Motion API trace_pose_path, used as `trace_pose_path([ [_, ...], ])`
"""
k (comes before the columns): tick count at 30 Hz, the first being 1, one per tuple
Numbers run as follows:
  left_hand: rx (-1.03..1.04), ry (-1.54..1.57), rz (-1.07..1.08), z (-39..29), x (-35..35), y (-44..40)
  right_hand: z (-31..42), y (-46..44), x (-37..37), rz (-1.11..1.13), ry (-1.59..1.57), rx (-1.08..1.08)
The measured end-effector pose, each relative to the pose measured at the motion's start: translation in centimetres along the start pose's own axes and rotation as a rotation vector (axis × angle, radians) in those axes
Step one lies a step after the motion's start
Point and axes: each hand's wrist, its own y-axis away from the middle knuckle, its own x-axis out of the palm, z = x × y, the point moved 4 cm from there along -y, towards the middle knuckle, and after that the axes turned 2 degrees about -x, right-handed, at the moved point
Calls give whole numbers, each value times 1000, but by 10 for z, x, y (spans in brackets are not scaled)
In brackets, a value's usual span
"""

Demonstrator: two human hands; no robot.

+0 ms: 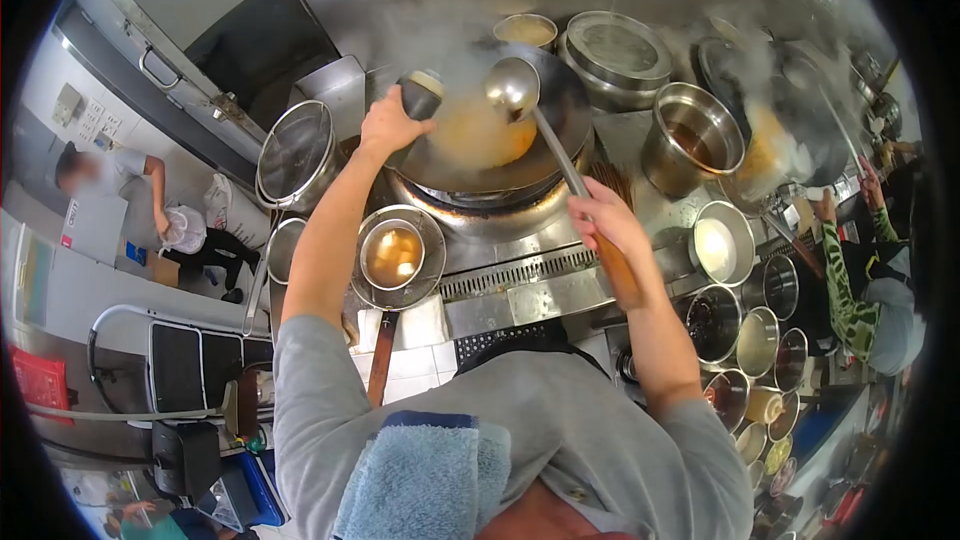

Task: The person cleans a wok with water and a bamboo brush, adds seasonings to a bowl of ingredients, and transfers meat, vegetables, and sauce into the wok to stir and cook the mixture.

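Observation:
My left hand (396, 124) is wrapped round a dark container with a pale top (424, 86), tilted over the left side of a large wok (565, 105). In the wok lies orange-yellow food (480, 137), partly veiled by steam. My right hand (608, 215) grips the wooden handle of a long metal ladle (512, 88). The ladle's bowl hangs above the far part of the food. Beneath my left forearm, to its right, a small bowl of brownish liquid (392, 253) rests in a strainer with a wooden handle (381, 350).
Behind the wok stand a lidded pot (618, 48) and a small pan (525, 30). A tall pot of dark liquid (697, 140) is at right. Several metal bowls (757, 340) line the right side. A co-worker (880, 310) works at another steaming wok; another person (140, 175) is at far left.

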Motion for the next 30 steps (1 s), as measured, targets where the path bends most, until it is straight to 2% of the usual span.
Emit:
trace_pose_path([
  [1,-8,152,-30,4,-4,4,-4,-12,2,-25,162,-35],
  [4,-8,570,-58,18,-14,20,-19,-29,12,-96,321,33],
  [7,29,436,-19,20,-35,46,-11,-20,6,61,58,76],
  [8,85,399,-66,27,-37,49,-14,-20,7,68,91,72],
  [11,96,405,-90,31,-50,70,-29,-24,27,-211,469,-38],
  [15,281,640,-134,38,-52,78,1,-14,35,-29,674,17],
  [16,347,685,-227,42,-46,76,-12,-22,30,-102,893,-173],
  [17,279,889,-102,22,-54,92,-23,-31,33,-193,1129,-335],
  [18,301,1015,-39,9,-59,103,-17,-32,45,-242,1254,-156],
  [20,361,1190,-71,-5,-56,115,-5,-19,55,-109,1345,-109],
  [21,386,1260,-41,-13,-54,122,-13,-22,52,-125,1390,-114],
  [22,422,1294,-17,-21,-51,133,-3,-4,56,-83,1350,-34],
  [24,515,1346,11,-45,-49,166,6,27,52,-146,1395,-317],
  [26,617,1361,66,-73,-44,203,21,78,51,-228,1100,-504],
  [27,593,1357,128,-90,-40,229,37,117,58,-280,777,-547],
  [29,655,1367,216,-128,-25,278,47,196,83,-298,425,-700],
  [30,716,1354,247,-148,-10,301,44,226,88,-362,491,-818],
])
